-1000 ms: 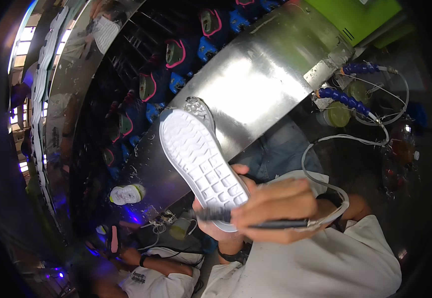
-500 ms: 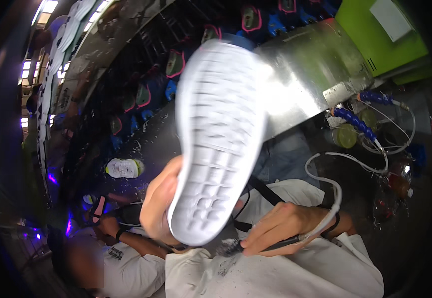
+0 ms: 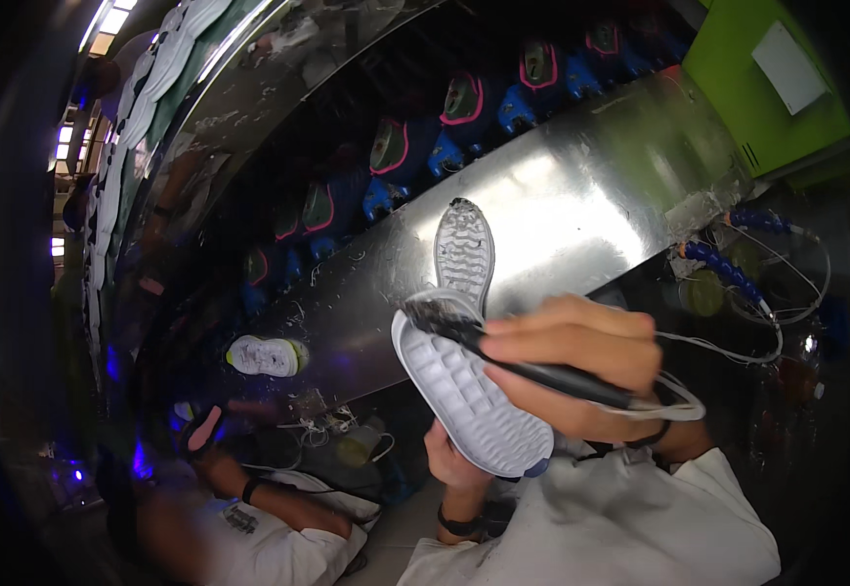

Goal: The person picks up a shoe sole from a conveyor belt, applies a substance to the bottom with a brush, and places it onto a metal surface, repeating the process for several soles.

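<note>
My left hand [image 3: 452, 459] is closed around the lower edge of a white shoe sole [image 3: 479, 400]; its fingers are partly hidden beneath. The sole is tilted, its grooved face up, with a dark blue patch at the near end. Over it, my right hand [image 3: 581, 356] grips the black handle of a brush [image 3: 562, 379], from which a thin pale tube trails. The dark bristles lie at the sole's far end, apparently touching it. Just beyond, another grooved sole [image 3: 466, 249], dark at its tip, rests on the metal bench [image 3: 630, 186].
A white and lime sole [image 3: 264, 356] lies farther left on the bench. Dark shoe uppers with pink trim [image 3: 391, 146] line the far side. At right are a green panel [image 3: 738, 98] and blue jointed hoses [image 3: 728, 273]. A co-worker's arm [image 3: 288, 503] is at lower left.
The sole has come down away from my view and turned, its far end now pointing left. My right hand has risen from my lap and brought the brush over it.
</note>
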`<state>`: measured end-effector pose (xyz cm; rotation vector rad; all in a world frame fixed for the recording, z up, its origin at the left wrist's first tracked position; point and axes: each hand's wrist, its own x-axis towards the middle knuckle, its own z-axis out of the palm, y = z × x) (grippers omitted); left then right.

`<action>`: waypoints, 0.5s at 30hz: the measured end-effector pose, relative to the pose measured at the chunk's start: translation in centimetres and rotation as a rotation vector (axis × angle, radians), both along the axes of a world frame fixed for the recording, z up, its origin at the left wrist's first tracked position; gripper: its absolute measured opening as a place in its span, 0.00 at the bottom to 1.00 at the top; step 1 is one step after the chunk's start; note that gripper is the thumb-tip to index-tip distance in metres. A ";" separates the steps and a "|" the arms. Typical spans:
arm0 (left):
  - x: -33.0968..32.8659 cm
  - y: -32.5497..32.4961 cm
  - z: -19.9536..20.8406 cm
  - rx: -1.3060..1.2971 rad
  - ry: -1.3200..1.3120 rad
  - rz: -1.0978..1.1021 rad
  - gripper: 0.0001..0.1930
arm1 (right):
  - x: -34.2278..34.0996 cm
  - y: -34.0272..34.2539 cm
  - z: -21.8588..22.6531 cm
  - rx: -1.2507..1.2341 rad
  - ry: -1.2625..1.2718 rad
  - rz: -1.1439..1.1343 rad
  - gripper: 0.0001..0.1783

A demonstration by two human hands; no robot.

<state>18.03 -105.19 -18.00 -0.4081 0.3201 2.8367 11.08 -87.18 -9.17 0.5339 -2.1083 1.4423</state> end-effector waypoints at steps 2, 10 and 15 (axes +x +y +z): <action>0.8 -0.6 -1.2 0.120 0.070 -0.045 0.37 | -0.3 -2.1 -1.2 0.053 -0.023 0.016 0.13; -0.8 -0.5 -1.0 -0.160 0.069 -0.183 0.43 | 1.3 -1.7 -3.0 -0.175 -0.035 0.033 0.14; -5.2 0.9 -0.5 0.353 0.188 -0.417 0.43 | 4.6 -1.2 -2.9 -0.330 -0.256 0.486 0.16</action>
